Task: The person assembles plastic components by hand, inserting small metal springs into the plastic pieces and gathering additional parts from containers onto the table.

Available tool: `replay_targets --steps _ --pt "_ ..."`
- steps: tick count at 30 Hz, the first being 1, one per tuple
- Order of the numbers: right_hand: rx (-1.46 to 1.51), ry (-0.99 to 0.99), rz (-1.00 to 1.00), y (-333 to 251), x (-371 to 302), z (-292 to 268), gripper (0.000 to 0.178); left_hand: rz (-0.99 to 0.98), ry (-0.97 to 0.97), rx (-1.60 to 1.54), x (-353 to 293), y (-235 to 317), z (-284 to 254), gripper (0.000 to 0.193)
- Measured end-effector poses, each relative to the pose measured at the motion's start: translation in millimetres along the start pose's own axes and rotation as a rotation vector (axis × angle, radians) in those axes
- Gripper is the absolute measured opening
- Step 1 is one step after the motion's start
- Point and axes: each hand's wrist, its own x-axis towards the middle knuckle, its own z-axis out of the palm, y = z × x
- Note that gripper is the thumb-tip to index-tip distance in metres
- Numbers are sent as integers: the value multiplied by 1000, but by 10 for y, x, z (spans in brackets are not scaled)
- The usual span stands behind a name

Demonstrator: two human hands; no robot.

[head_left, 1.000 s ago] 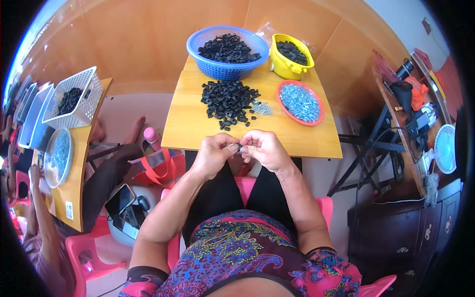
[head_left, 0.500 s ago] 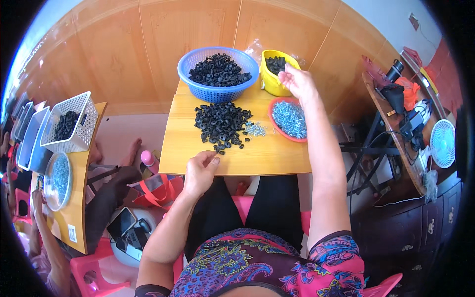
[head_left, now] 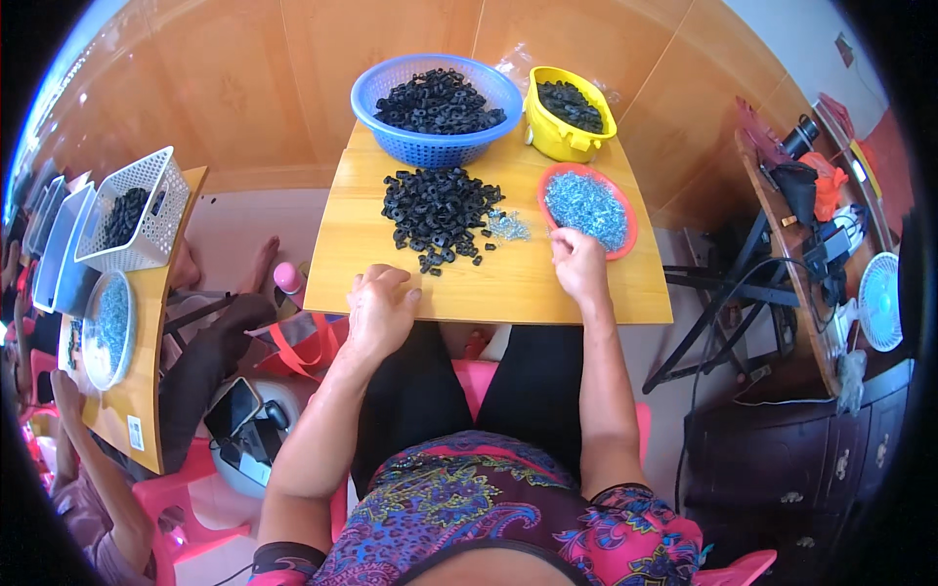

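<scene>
Just left of the loose pile of small black plastic parts (head_left: pixel 435 215), my left hand (head_left: pixel 383 305) is held low over the table with its fingers curled in. Whatever its fingertips hold is hidden. My right hand (head_left: pixel 583 269) is at the near rim of a red dish (head_left: pixel 630 220) full of small silvery screws (head_left: pixel 586 210), thumb and fingers pressed together; I cannot make out anything between them. A small heap of loose screws (head_left: pixel 508 226) lies beside the black parts.
Behind the pile stand a blue basket (head_left: pixel 437 151) and a yellow tub (head_left: pixel 562 137), both holding black parts. To the left, another person's arm (head_left: pixel 98 464) reaches to a table with a white basket (head_left: pixel 147 230). On the right are a cluttered side table and a fan (head_left: pixel 881 301).
My right hand has come back from the yellow tub to the red dish's near edge. My left hand has shifted slightly left; the black part seen at its fingertips no longer shows.
</scene>
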Motion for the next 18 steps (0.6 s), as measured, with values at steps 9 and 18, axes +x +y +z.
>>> replay_targets --steps 9,18 --pt "-516 -167 88 -244 -100 -4 30 168 66 40 -75 267 19 24" --pt "-405 52 -187 102 -205 114 31 309 0 137 156 408 206 22"
